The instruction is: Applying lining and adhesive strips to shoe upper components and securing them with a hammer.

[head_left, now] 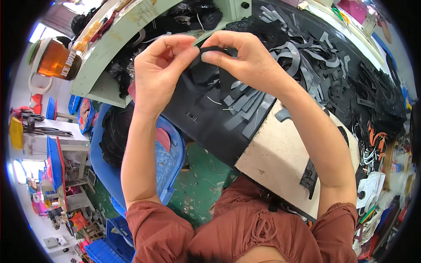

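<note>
Worktop: here's the black worktop (193,122), stretching out beneath both hands, with loose work all over its far right.
Blue tub: down on the left, the blue tub (97,160) carries a pile of black pieces (116,136); finished or waiting, I cannot tell.
Strips: grey strips (256,103) fan out loose near the pale board (272,160); they look cut, yet nothing shows them joined, so plenty seems left.
Right hand: the right hand (241,55) has thumb and forefinger in a narrow grip, pinching dark material.
Left hand: the left hand (160,65) meets it, thumb tip at the edge; whether that grip holds anything, I cannot tell.
Black piece: the small black piece (215,48) is up between the fingertips, above the worktop; handling looks midway, not yet set down.
White bits: thin white bits (214,101) lie below, possibly trimmings.
</note>
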The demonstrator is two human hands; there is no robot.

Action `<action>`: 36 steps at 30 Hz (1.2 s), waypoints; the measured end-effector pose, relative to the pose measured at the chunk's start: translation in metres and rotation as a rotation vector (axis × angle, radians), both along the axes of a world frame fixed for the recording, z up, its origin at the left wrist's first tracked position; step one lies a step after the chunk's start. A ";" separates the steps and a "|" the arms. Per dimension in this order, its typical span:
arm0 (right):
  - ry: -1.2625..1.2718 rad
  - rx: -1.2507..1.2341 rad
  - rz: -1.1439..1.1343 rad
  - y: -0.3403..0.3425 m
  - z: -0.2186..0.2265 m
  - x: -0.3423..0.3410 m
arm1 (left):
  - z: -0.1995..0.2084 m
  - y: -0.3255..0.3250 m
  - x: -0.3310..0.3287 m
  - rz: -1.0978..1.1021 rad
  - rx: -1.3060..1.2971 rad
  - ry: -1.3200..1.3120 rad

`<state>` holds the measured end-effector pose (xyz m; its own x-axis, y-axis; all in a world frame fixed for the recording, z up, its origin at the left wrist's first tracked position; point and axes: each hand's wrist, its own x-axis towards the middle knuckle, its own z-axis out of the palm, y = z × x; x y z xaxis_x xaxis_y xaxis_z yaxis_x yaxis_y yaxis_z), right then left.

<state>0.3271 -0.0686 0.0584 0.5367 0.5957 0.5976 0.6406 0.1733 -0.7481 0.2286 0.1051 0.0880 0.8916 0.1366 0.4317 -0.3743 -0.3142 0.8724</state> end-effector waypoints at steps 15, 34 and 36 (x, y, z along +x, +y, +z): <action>0.192 -0.033 -0.130 -0.057 0.031 0.012 | -0.154 0.038 0.007 0.052 0.442 0.356; 0.162 -0.302 -0.200 -0.012 0.031 -0.015 | -0.040 0.005 -0.052 0.609 0.679 -0.618; 0.282 -0.171 0.167 -0.006 0.020 -0.044 | -0.031 -0.015 -0.051 0.566 0.620 -0.633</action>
<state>0.2835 -0.0744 0.0786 0.5532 0.7673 0.3245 0.3788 0.1152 -0.9183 0.1780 0.0902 0.0571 0.3539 0.0589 0.9334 -0.3649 -0.9102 0.1958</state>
